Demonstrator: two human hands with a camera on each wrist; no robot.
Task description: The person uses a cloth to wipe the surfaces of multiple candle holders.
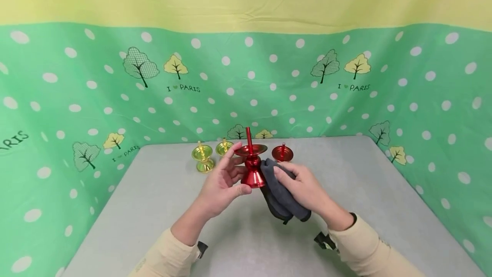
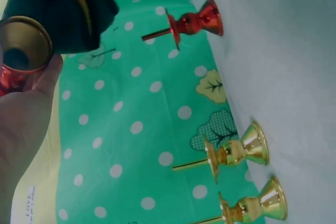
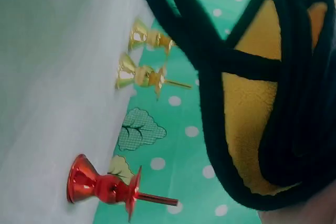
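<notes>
Held up over the table, a shiny red candlestick [image 1: 253, 174] with a dish and a thin spike stands upright in my left hand [image 1: 221, 178]. The fingers go round its far side and the thumb lies by its base. My right hand [image 1: 303, 185] grips a folded dark grey cloth [image 1: 282, 193] and holds it against the candlestick's right side. In the right wrist view the cloth [image 3: 252, 119] shows yellow inner faces, dark edging and a hanging loop. The left wrist view shows the candlestick's hollow underside [image 2: 23, 45] beside the cloth.
A second red candlestick [image 1: 282, 154] stands at the back of the grey table [image 1: 153, 217], behind the right hand. Two gold candlesticks, one nearer [image 1: 205, 165] and one farther back [image 1: 223, 148], stand at the back left. A green dotted curtain [image 1: 250, 84] hangs around the table.
</notes>
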